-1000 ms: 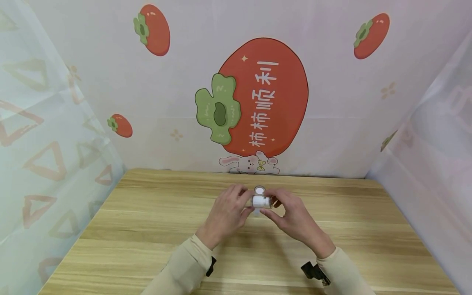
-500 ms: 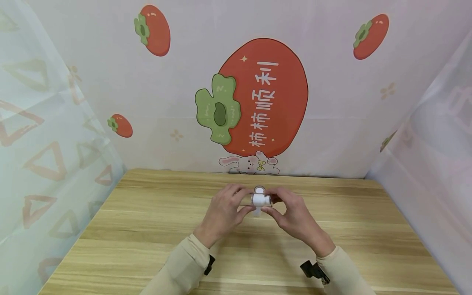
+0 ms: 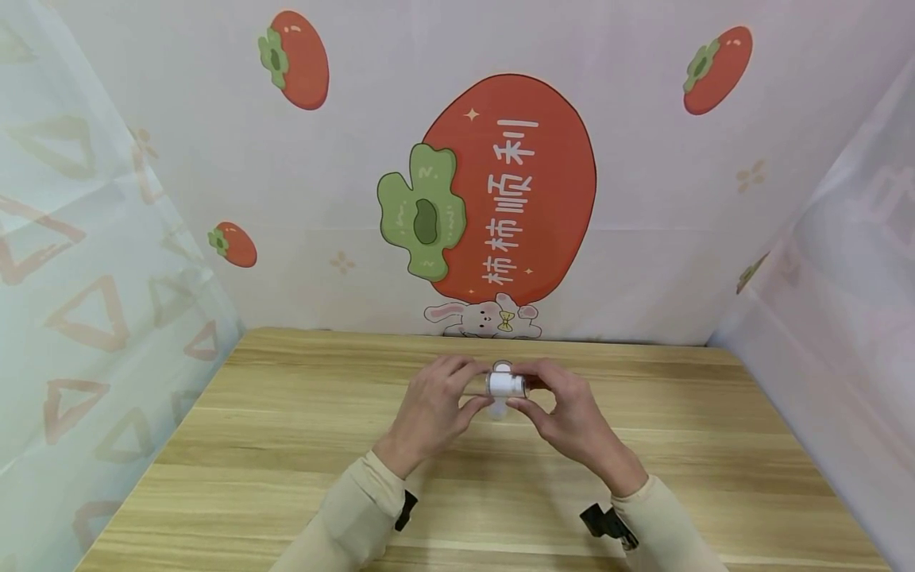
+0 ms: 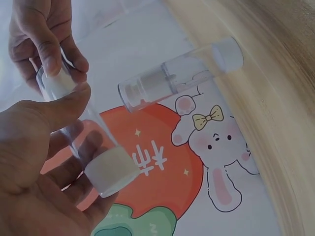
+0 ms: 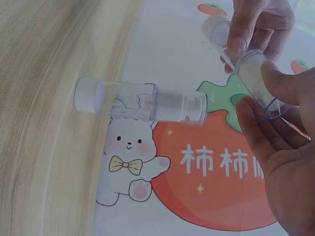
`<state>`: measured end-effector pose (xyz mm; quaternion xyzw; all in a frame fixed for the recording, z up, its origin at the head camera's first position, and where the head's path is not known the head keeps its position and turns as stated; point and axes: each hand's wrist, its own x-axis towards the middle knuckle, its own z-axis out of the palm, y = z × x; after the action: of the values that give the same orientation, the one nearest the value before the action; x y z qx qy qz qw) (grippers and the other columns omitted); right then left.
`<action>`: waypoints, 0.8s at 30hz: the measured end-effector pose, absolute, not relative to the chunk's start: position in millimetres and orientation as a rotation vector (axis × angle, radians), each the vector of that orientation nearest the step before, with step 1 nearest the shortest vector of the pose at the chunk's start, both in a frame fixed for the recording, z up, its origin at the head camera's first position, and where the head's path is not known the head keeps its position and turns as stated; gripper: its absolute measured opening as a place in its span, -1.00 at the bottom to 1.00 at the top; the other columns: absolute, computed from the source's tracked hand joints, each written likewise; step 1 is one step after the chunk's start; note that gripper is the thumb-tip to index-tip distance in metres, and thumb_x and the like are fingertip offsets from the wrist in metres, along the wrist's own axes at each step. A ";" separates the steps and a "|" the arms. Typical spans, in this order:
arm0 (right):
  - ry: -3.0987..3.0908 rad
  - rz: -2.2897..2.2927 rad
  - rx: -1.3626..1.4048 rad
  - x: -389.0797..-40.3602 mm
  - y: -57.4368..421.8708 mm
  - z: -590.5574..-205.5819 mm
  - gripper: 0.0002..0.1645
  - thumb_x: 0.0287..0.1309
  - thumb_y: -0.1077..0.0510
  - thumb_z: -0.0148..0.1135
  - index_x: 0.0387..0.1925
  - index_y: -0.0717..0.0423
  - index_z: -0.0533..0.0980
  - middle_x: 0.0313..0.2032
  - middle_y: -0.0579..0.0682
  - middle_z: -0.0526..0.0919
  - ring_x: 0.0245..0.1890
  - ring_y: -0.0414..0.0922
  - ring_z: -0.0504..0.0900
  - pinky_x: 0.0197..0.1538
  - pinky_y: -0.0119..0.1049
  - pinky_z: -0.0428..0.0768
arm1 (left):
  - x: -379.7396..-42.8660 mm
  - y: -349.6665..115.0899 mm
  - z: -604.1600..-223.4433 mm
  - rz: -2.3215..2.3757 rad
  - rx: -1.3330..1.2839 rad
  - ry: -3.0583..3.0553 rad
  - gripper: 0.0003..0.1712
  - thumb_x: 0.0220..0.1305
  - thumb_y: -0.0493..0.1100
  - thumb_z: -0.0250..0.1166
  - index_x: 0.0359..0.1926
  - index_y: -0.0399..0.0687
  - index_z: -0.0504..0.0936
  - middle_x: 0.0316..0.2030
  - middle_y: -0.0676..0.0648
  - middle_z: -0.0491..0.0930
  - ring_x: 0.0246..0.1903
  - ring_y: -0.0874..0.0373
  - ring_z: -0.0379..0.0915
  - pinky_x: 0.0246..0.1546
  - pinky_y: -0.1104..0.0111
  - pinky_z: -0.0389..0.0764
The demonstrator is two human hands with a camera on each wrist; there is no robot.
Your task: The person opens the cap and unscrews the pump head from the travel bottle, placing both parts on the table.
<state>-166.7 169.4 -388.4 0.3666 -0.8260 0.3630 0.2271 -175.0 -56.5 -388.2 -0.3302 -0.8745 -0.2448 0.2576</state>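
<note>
Both the left fingers [image 4: 69,108] and right fingers [image 5: 256,125] pinch the clear bottle [image 3: 504,385] crosswise, white end [image 4: 112,169] leftward.

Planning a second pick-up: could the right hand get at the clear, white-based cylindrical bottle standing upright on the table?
Probably not yet: the right hand and left hand both grip another clear cylindrical bottle. Once freed, the way to the standing bottle looks open.
</note>
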 end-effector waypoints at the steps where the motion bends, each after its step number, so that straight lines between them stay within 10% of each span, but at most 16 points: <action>1: -2.280 1.001 1.008 -166.6 169.4 -388.2 -0.44 0.03 0.33 0.55 0.08 0.23 0.52 -0.03 -0.01 0.66 -0.11 -0.14 0.68 -0.06 -0.30 0.69 | -175.1 -57.0 -387.3 -0.661 -0.908 -2.390 -0.49 0.08 -0.10 0.60 0.07 -0.04 0.69 -0.07 0.00 0.67 -0.03 0.06 0.58 -0.08 0.19 0.65; 24: -2.243 1.105 1.025 -165.8 168.2 -384.6 -0.46 0.01 0.37 0.55 0.05 0.16 0.56 0.01 -0.03 0.63 -0.06 -0.13 0.66 -0.07 -0.27 0.70 | -168.9 -57.1 -374.3 -0.471 -0.963 -2.450 -0.50 0.19 -0.18 0.52 0.16 -0.05 0.63 -0.05 -0.06 0.63 0.04 0.00 0.53 0.08 0.06 0.57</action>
<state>-165.8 168.2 -384.6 0.3703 -0.8101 0.3989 0.2179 -168.9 -57.1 -374.3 -0.3504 -0.8912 -0.1714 0.2317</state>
